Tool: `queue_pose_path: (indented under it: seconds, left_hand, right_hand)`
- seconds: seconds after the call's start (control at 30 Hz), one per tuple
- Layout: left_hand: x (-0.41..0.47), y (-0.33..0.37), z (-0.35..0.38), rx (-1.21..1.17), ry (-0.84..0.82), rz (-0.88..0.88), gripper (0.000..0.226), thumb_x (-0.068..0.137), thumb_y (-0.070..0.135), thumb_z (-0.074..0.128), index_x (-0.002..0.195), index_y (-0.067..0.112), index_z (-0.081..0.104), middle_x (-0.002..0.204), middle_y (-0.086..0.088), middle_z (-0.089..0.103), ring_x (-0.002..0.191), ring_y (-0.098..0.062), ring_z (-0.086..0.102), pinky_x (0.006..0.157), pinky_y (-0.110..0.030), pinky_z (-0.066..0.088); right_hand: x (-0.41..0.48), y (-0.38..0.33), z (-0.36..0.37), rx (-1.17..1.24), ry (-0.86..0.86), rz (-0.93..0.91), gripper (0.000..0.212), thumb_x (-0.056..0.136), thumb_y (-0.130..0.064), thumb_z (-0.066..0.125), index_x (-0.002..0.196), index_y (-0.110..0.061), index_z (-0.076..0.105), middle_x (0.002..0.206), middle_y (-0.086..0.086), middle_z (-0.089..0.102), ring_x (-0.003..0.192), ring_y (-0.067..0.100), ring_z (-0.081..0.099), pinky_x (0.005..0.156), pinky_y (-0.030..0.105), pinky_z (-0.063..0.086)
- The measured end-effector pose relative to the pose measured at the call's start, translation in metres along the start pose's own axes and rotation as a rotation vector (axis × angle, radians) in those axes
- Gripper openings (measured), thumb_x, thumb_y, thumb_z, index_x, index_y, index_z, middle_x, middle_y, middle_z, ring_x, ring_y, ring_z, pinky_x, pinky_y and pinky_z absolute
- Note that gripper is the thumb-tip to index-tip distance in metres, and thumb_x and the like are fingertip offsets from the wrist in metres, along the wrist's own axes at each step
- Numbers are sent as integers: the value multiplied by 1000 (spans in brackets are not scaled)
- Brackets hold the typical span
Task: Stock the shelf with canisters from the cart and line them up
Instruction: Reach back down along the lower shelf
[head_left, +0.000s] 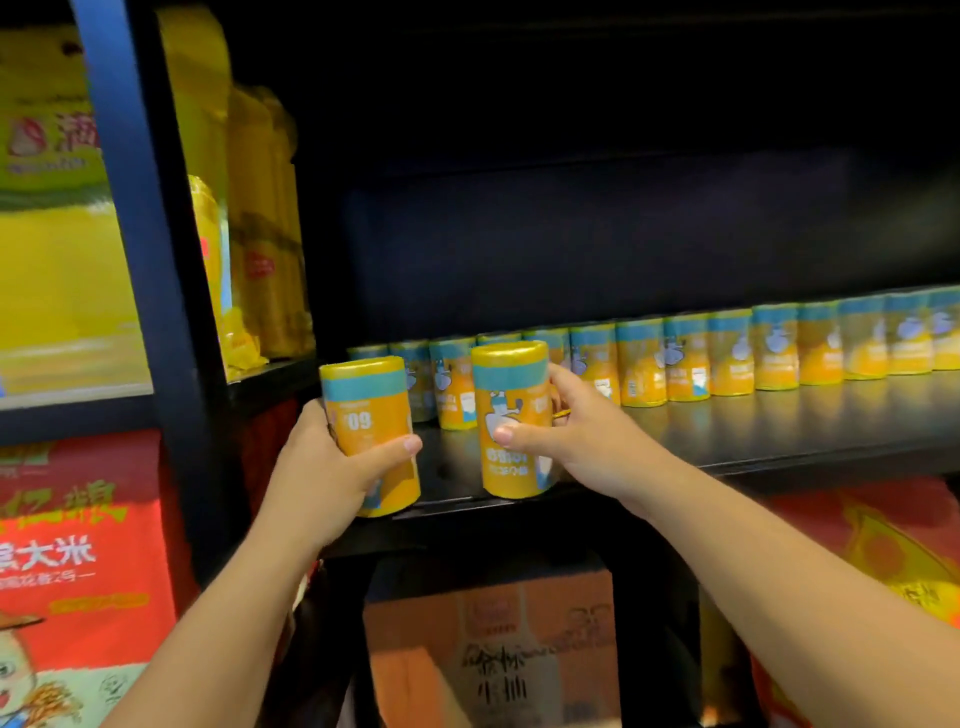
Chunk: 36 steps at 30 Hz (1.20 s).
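At frame centre, the left hand (332, 467) gripped one canister (371, 436); the right hand (571, 431) gripped another canister (514, 415) at the shelf (779, 426) edge.

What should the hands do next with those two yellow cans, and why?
Probably slide both back. The left hand and right hand each grip a canister: the left canister and right canister are at the shelf's front edge, well ahead of the row of canisters along the back. Pushing them toward that row's left end would line them up.
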<state>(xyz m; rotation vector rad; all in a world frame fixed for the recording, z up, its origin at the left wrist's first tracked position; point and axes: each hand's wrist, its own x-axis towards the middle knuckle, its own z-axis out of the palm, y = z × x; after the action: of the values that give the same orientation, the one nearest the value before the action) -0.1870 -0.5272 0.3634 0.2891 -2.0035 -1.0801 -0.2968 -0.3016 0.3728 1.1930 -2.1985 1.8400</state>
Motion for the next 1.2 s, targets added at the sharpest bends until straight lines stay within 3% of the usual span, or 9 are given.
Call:
queue_pose_path:
  seconds: [0.13,0.23,0.3,0.37,0.47,0.53,0.63,0.97,1.2]
  left_hand:
    - [3,2,-1,151,59,-33,65,74,45,84,120,26,43,110,5,60,100,-18,60,81,-35,51]
    - [8,1,0,266,90,-91,80,76,54,80,136,21,38,123,0,57,108,-23,57,94,-45,51]
    - [10,1,1,323,129,-149,87,77,60,76,141,20,32,130,-4,55,113,-28,56,98,-51,49]
    - [11,3,2,351,161,-207,91,80,63,72,146,21,26,136,-7,52,117,-32,55,100,-54,47]
    - [7,1,7,387,157,-235,93,87,64,64,153,22,13,142,-8,46,122,-33,52,101,-53,45]
    - [3,1,10,429,164,-223,91,90,66,57,153,23,8,143,-7,44,122,-31,51,97,-51,46]
    - [3,0,13,458,182,-218,89,90,68,53,153,25,7,143,-6,44,122,-30,51,95,-52,47]
    - [1,-7,13,477,296,-180,87,94,57,54,155,15,7,154,-10,27,129,-34,47,98,-50,45]
    - [3,-6,12,456,299,-174,86,96,50,56,155,11,7,153,-12,28,130,-34,46,99,-46,45]
  right_hand:
    - [21,-5,4,-385,0,-20,69,77,-57,80,133,-30,51,116,-15,69,107,8,67,95,37,55]
    - [25,-13,14,-640,70,-25,73,87,-54,71,138,-19,32,122,0,63,112,24,62,85,34,50]
    - [24,-10,15,-675,16,-35,72,93,-46,68,140,-20,22,126,6,63,111,27,63,87,35,51]
    - [16,-7,7,-670,-47,-59,68,96,-41,66,142,-28,18,124,-1,62,104,21,64,87,33,53]
    - [-5,-5,-11,-727,-141,-159,51,100,-42,58,142,-39,29,113,-15,54,93,6,59,80,24,49]
    - [-15,-2,-19,-769,-277,-157,43,102,-49,51,142,-46,38,125,-16,58,112,7,57,96,30,49]
    - [-12,-2,-17,-846,-434,-124,54,100,-60,43,152,-51,29,157,-18,39,146,9,33,118,32,31]
    - [53,-2,30,-1029,-556,38,62,97,-73,25,154,-58,6,154,-3,47,136,24,47,113,37,37]
    - [109,-1,77,-1214,-584,199,67,101,-68,22,158,-48,-5,168,8,20,152,36,23,121,52,20]
